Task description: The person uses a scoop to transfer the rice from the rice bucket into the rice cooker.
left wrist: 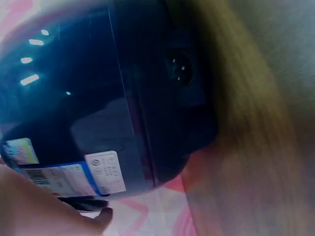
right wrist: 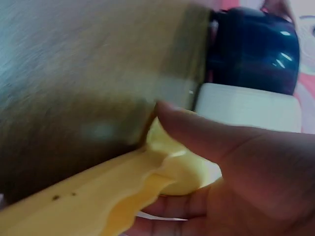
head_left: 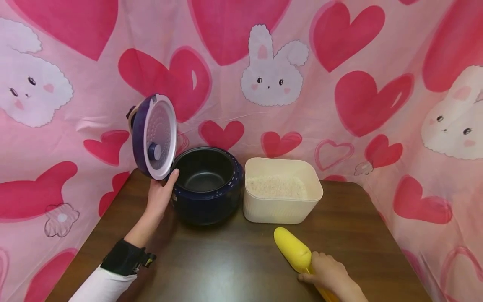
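At the left back of the table stands a dark blue rice cooker [head_left: 207, 209] with its lid [head_left: 162, 130] raised. Its black inner pot shows from above. My left hand [head_left: 160, 195] grips the lid low near the hinge, thumb at its rim and fingers hidden behind. The left wrist view shows the cooker's labelled side [left wrist: 106, 172] close by my thumb. Over the table's front right, my right hand [head_left: 328, 272] holds a yellow scoop [head_left: 292, 249] by its handle, the rounded end pointing toward a cream bin [head_left: 279, 209] with white rice [head_left: 277, 186] inside.
The brown wooden table [head_left: 226, 268] carries the cooker and the bin side by side near its back edge. A pink curtain [head_left: 234, 105] with hearts and rabbits hangs behind and on both sides. On my left wrist sits a black strap [head_left: 124, 256].
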Motion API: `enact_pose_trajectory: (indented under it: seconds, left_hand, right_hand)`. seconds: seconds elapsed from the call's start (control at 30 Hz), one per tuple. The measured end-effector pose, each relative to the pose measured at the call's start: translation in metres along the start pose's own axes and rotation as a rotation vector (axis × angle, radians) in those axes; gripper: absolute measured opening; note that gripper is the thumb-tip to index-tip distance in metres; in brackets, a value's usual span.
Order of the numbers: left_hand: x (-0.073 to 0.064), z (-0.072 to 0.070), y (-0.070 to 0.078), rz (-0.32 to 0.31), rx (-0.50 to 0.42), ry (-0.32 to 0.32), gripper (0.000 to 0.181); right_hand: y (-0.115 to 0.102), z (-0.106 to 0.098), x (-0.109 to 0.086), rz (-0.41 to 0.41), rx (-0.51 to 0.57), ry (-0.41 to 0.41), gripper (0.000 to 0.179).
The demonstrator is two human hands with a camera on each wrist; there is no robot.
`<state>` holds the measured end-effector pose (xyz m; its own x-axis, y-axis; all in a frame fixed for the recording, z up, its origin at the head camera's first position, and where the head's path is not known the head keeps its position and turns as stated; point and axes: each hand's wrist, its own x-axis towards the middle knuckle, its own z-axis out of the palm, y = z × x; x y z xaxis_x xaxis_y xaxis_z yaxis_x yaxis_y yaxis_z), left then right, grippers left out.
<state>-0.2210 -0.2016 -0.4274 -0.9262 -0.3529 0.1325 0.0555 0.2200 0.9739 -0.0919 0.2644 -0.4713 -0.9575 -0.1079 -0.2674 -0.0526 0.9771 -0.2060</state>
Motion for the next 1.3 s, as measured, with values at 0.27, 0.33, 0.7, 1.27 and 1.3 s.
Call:
enact_pose_trajectory:
  seconds: [0.27, 0.33, 0.7, 1.27, 1.3]
  left_hand:
    - [0.02, 0.01, -0.009, -0.036, -0.281, 0.042, 0.076]
    - [0.021, 0.012, -0.01, -0.064, -0.313, 0.033, 0.075]
    - [0.025, 0.013, -0.014, -0.054, -0.305, 0.005, 0.072]
    - [0.027, 0.016, -0.017, -0.07, -0.295, 0.006, 0.07]
    - [0.027, 0.016, -0.017, -0.074, -0.295, 0.004, 0.071]
  right_hand:
    - [0.003, 0.002, 0.007, -0.004, 0.01, -0.027, 0.047]
    - [0.006, 0.002, 0.007, -0.024, 0.015, -0.015, 0.043]
    - [0.016, -0.026, 0.005, -0.258, 0.29, -0.129, 0.024]
    - [-0.007, -0.15, 0.032, -0.476, 0.468, -0.221, 0.031]
    - [-0.008, -0.154, 0.035, -0.451, 0.447, -0.176, 0.034]
